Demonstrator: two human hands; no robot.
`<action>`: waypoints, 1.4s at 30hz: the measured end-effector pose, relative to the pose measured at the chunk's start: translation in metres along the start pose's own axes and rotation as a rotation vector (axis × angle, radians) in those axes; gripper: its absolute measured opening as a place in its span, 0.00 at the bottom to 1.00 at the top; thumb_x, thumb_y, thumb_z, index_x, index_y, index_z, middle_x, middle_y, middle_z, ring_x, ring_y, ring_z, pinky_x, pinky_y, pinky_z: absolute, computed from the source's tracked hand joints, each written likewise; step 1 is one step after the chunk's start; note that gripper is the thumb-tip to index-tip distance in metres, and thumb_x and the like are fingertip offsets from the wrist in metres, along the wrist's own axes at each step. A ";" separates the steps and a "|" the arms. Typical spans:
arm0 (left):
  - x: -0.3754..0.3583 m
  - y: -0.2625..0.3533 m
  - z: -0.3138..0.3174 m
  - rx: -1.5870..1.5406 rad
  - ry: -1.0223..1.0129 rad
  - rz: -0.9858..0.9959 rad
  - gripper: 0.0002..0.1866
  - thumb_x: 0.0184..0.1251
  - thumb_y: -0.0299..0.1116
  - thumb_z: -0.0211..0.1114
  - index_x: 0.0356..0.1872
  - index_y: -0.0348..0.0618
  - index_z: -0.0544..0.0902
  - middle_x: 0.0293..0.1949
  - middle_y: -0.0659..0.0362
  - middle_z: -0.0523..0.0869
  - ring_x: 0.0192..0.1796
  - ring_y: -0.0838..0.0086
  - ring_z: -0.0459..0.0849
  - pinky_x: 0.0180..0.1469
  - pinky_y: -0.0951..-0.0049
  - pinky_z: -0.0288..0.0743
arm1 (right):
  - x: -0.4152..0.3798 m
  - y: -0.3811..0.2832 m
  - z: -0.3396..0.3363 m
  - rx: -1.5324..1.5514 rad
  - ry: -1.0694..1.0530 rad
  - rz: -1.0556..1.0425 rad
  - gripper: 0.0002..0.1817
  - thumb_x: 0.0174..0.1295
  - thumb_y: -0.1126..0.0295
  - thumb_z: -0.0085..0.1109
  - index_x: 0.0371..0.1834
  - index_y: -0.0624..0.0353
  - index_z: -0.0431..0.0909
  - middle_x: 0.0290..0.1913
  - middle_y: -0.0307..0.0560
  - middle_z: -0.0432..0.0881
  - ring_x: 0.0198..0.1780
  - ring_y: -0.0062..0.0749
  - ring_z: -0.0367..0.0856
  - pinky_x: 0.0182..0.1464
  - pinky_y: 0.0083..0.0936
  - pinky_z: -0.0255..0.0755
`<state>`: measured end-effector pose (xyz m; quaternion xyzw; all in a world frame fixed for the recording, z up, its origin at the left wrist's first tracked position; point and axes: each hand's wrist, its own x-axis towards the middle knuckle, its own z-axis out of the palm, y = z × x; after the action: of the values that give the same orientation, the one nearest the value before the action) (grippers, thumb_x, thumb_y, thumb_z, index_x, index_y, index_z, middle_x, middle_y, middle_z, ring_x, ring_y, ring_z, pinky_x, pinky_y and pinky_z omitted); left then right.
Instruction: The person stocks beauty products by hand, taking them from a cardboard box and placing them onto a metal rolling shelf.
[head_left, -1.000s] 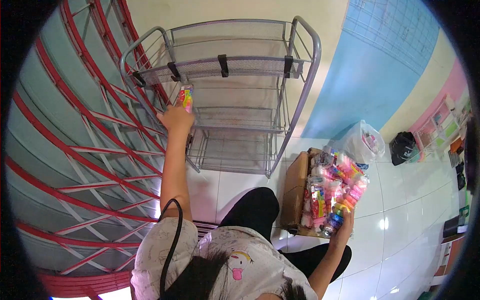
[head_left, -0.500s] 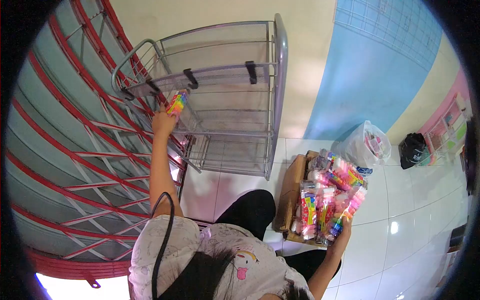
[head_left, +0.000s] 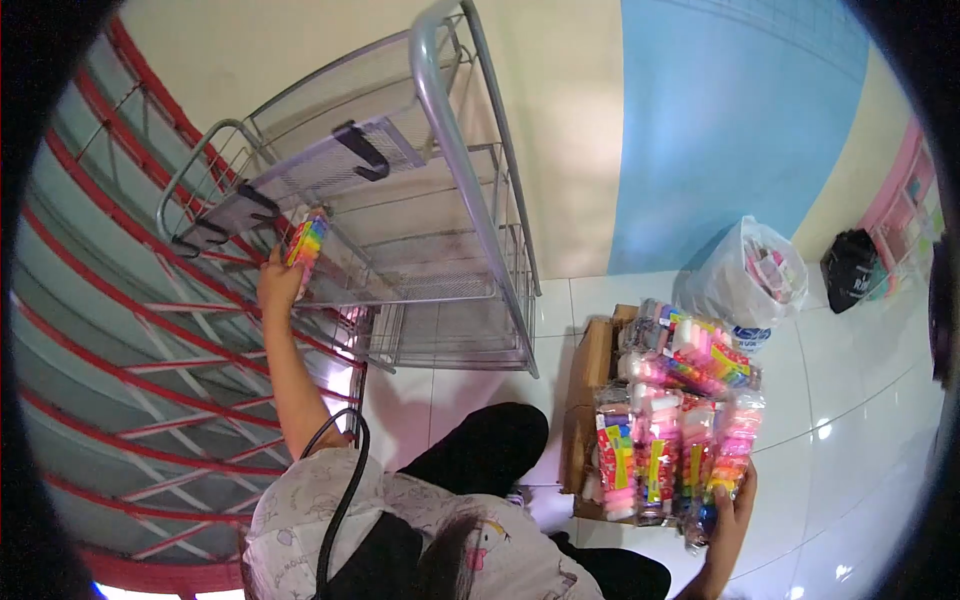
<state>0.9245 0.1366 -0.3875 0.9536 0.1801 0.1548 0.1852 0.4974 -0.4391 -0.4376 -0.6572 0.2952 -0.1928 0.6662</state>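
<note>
My left hand (head_left: 278, 282) is closed on a clear packet of rainbow-coloured sticks or cylinders (head_left: 307, 240) with a red and yellow label. It holds this packet upright inside the grey metal rack (head_left: 468, 185), just below a mesh shelf edge with black hooks (head_left: 362, 150). At the lower right, my right hand (head_left: 733, 508) has its fingers wrapped round the lower end of a similar packet (head_left: 737, 440), pink at the top and blue at the bottom. That packet lies along the right side of several like packets (head_left: 660, 455) piled in a cardboard box (head_left: 578, 440).
Behind the box stands a white plastic bag (head_left: 735, 275) with things inside, and a black bag (head_left: 850, 268) lies farther right. A red folding gate (head_left: 190, 365) runs along the left. My knee (head_left: 490, 440) is between rack and box, over white floor tiles (head_left: 800, 490).
The view has shifted, so the rack looks more slanted. My left hand still holds its packet in the rack. My right hand and its packet have moved right, and the packet has turned more upright.
</note>
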 end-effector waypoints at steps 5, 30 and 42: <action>0.008 -0.009 0.011 -0.033 0.146 0.233 0.34 0.61 0.48 0.61 0.67 0.45 0.71 0.57 0.43 0.80 0.60 0.48 0.78 0.60 0.58 0.71 | -0.007 -0.028 0.066 -0.034 -0.530 -0.021 0.42 0.49 0.71 0.63 0.70 0.64 0.56 0.61 0.52 0.70 0.65 0.35 0.68 0.68 0.32 0.58; -0.002 -0.115 0.075 -1.312 -0.065 0.539 0.46 0.66 0.64 0.55 0.71 0.34 0.60 0.71 0.48 0.64 0.73 0.61 0.62 0.74 0.62 0.49 | 0.013 -0.102 0.639 -1.052 -0.536 -0.859 0.26 0.68 0.50 0.51 0.53 0.65 0.76 0.51 0.65 0.81 0.53 0.57 0.80 0.54 0.46 0.73; 0.001 -0.121 0.122 -1.399 0.174 0.475 0.32 0.73 0.48 0.54 0.66 0.29 0.68 0.64 0.47 0.75 0.66 0.59 0.71 0.69 0.61 0.62 | 0.026 -0.100 0.405 -1.403 -0.362 -1.139 0.29 0.57 0.41 0.61 0.45 0.57 0.78 0.37 0.51 0.80 0.42 0.48 0.82 0.44 0.41 0.75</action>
<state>0.9349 0.2052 -0.5448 0.6105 -0.1577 0.3441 0.6957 0.7915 -0.1537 -0.3580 -0.9768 -0.1322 -0.1625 -0.0445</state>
